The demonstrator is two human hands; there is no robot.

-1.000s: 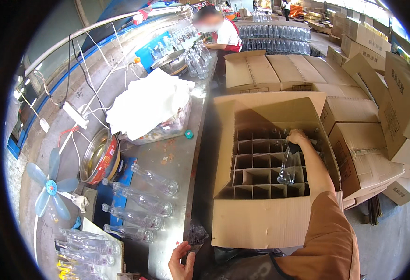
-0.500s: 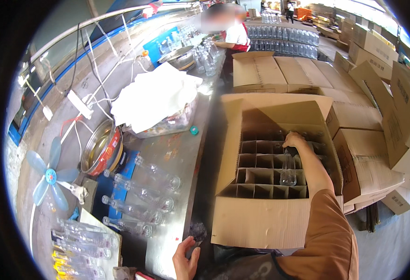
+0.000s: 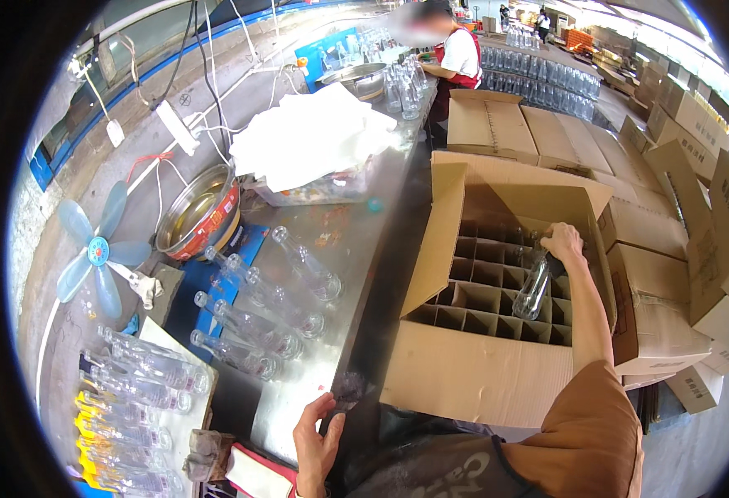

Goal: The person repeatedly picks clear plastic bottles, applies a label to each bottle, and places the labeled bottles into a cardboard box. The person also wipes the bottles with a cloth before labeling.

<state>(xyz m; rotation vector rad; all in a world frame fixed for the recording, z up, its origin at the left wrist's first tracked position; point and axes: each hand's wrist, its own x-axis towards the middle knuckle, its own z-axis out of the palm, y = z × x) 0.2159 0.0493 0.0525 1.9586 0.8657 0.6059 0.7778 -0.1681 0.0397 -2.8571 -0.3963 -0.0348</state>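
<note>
Right hand (image 3: 562, 243) gripped a clear bottle (image 3: 532, 289) near its top, tilted over card walls (image 3: 476, 297) in a brown box (image 3: 477, 378); left hand (image 3: 318, 440) was open and empty near the tabletop (image 3: 356, 241); a wobbly grip could have let the bottle slip, and bumping its bottom on the walls could have bent them.

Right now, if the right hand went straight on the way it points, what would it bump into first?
Probably the far inner wall of the open carton, beyond the right hand, though one view leaves the depth unclear.
</note>
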